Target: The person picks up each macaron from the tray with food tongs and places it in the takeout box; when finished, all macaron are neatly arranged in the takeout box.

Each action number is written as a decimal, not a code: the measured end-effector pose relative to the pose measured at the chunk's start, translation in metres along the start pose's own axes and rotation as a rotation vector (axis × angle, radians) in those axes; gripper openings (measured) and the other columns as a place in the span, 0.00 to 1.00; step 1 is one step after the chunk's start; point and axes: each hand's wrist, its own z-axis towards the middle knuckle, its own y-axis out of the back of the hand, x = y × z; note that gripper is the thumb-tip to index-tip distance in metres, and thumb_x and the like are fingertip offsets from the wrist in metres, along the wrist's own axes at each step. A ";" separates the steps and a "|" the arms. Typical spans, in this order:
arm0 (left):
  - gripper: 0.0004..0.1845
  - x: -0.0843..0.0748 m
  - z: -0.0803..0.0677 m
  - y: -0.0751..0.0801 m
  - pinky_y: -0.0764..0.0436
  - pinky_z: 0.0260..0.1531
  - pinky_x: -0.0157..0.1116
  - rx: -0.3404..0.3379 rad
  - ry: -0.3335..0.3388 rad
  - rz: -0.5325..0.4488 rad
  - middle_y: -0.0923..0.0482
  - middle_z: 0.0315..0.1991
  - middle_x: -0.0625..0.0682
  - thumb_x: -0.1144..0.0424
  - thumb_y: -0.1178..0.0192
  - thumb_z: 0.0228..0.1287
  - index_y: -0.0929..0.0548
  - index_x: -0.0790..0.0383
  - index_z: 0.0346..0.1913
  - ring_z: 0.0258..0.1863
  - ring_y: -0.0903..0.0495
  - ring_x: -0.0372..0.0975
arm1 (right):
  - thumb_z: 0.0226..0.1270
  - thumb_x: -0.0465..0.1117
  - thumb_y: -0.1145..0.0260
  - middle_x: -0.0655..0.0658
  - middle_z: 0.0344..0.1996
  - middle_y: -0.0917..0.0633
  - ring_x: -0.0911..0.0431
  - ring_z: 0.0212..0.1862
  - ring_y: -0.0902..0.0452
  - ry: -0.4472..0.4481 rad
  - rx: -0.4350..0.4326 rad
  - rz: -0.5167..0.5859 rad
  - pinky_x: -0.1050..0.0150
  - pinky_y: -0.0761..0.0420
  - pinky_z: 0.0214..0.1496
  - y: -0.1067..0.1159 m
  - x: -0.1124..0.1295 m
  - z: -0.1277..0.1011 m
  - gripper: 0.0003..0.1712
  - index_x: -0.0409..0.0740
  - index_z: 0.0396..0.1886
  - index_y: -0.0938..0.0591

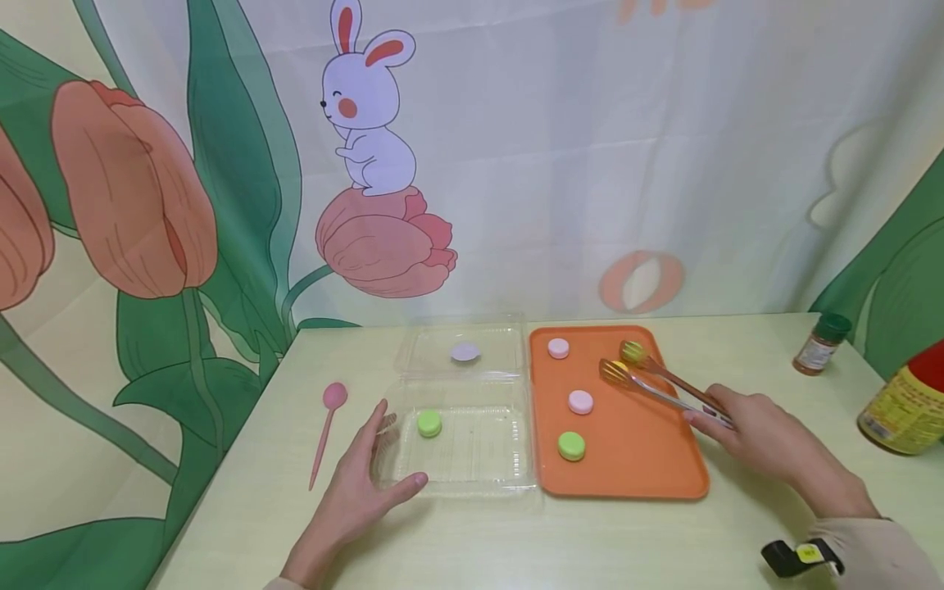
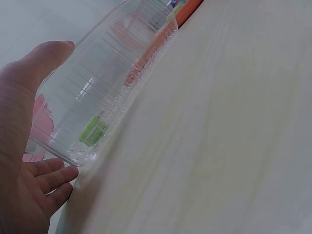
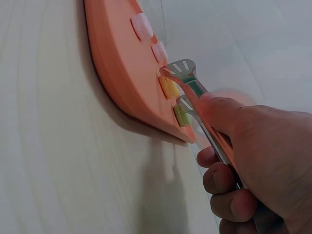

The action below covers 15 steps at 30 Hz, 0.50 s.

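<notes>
My right hand (image 1: pixel 763 430) grips metal tongs (image 1: pixel 674 397), their two slotted ends spread apart over the right part of the orange tray (image 1: pixel 634 459). In the head view the tong ends overlap a yellow macaron (image 3: pixel 168 87) and a green macaron (image 3: pixel 182 116). Two pink macarons (image 1: pixel 580 401) and another green macaron (image 1: pixel 571 446) also lie on the tray. My left hand (image 1: pixel 357 475), thumb and fingers spread, rests at the near left corner of a clear plastic box (image 1: pixel 472 483) with its lid (image 1: pixel 428 352) folded back. One green macaron (image 1: pixel 429 424) sits inside the box.
A pink spoon (image 1: pixel 335 397) lies left of the box. To the right stand a small green-capped jar (image 1: pixel 821 348) and a yellow jar with a red lid (image 1: pixel 905 410). A printed curtain (image 1: pixel 516 164) hangs along the table's back edge.
</notes>
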 end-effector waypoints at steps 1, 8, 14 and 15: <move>0.65 0.000 0.000 0.000 0.34 0.74 0.51 0.000 0.001 0.001 0.36 0.78 0.47 0.38 0.21 0.51 0.52 0.43 0.85 0.75 0.32 0.44 | 0.76 0.66 0.41 0.50 0.22 0.26 0.56 0.25 0.31 -0.003 0.006 0.000 0.62 0.35 0.22 0.000 0.000 0.000 0.30 0.42 0.47 0.22; 0.65 -0.001 0.000 0.000 0.35 0.75 0.52 0.002 0.003 0.001 0.36 0.78 0.47 0.38 0.21 0.51 0.53 0.42 0.85 0.75 0.32 0.44 | 0.76 0.67 0.42 0.49 0.23 0.26 0.55 0.26 0.30 -0.012 0.035 -0.004 0.61 0.35 0.23 -0.002 -0.002 0.001 0.33 0.40 0.48 0.22; 0.65 -0.001 0.000 0.000 0.34 0.75 0.49 0.003 0.006 0.004 0.35 0.78 0.46 0.38 0.21 0.51 0.52 0.43 0.85 0.75 0.32 0.42 | 0.77 0.64 0.40 0.51 0.23 0.26 0.56 0.27 0.30 0.018 0.003 -0.009 0.61 0.33 0.26 -0.004 -0.001 0.002 0.27 0.43 0.44 0.21; 0.65 -0.001 0.000 0.000 0.34 0.75 0.49 0.003 0.006 0.005 0.35 0.78 0.46 0.38 0.21 0.51 0.52 0.43 0.85 0.75 0.32 0.42 | 0.77 0.63 0.40 0.51 0.23 0.26 0.56 0.27 0.30 0.024 -0.004 -0.009 0.61 0.33 0.26 -0.004 -0.001 0.002 0.26 0.44 0.43 0.21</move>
